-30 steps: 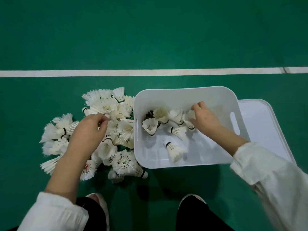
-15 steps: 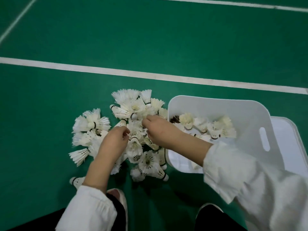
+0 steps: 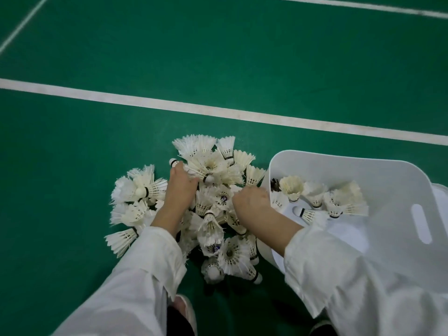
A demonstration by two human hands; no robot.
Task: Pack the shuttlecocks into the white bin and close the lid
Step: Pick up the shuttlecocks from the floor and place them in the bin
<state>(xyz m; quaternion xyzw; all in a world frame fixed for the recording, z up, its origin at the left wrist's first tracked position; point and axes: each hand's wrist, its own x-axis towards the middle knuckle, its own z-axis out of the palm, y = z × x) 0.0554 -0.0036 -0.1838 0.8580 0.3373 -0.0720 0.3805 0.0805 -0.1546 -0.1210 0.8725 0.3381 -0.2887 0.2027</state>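
A heap of white feather shuttlecocks [image 3: 213, 214] lies on the green floor left of the white bin [image 3: 339, 166]. Several more shuttlecocks [image 3: 315, 197] sit inside the bin along its far wall. My left hand [image 3: 180, 185] reaches into the far left of the heap, its fingers curled round a shuttlecock whose cork pokes out beyond them. My right hand [image 3: 249, 201] is in the heap just outside the bin's left wall, fingers curled down into the feathers. The white lid [image 3: 441, 192] lies flat behind the bin's right side, mostly hidden.
White court lines [image 3: 218, 112] cross the green floor beyond the heap. My shoes [image 3: 186, 311] and dark trouser legs are at the bottom edge, close to the nearest shuttlecocks. The bin has a slot handle [image 3: 421, 224] in its right wall.
My right hand left the bin and came over its left wall into the heap. My left hand moved farther up the heap. The view swung left.
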